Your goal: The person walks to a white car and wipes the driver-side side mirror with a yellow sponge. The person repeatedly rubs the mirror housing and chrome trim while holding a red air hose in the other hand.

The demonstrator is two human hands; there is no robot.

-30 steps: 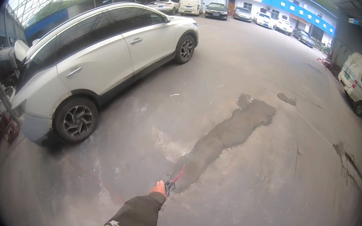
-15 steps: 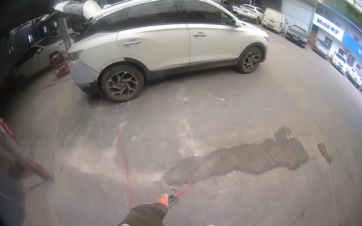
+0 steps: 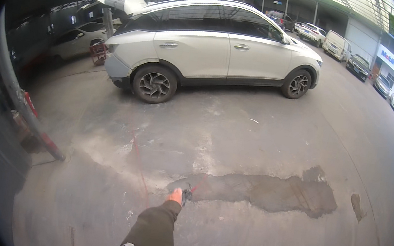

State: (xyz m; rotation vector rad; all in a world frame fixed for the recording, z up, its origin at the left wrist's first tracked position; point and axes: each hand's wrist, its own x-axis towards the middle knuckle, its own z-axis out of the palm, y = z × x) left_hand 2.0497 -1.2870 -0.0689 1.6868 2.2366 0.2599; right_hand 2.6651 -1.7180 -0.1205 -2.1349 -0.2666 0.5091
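Dark hand tool (image 3: 187, 195) with a red end hangs low, near the middle, over the ground. Left to right come a slanted pole (image 3: 34, 122), a white SUV (image 3: 193, 55) with its back door up, a thin red line (image 3: 138, 163), then the left hand (image 3: 175, 196), fingers wrapped round the tool (the right hand is out of sight). I judge it is only in hand, well apart from the SUV; what is left, I cannot tell.

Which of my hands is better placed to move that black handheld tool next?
Probably your left hand: it appears to hold the black handheld tool out in front of you, while your right hand is out of view.
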